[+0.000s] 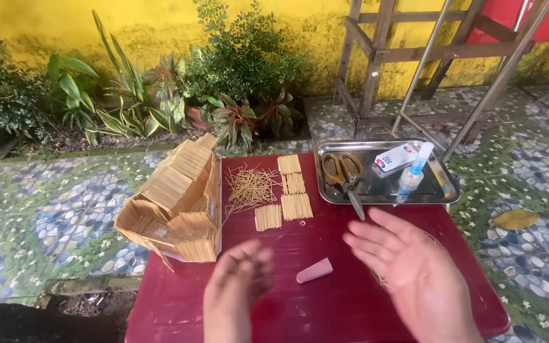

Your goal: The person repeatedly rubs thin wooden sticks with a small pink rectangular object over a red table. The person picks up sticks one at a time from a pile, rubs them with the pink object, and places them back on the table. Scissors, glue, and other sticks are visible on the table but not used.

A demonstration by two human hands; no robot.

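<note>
My left hand (236,282) hovers blurred over the dark red table (325,311), fingers loosely curled, holding nothing I can see. My right hand (408,267) is open, palm up, fingers spread, just right of a small pink wedge-shaped block (314,270) that lies between the hands. A model house of thin wooden sticks (182,203) stands at the table's left edge. Behind the hands lie a loose heap of sticks (249,186) and several neat stick bundles (292,194).
A metal tray (440,190) at the back right holds scissors (345,174), a small white box (394,157) and a glue bottle (413,171). Plants, a yellow wall and a wooden ladder frame stand beyond. Patterned pebble tiles surround the table.
</note>
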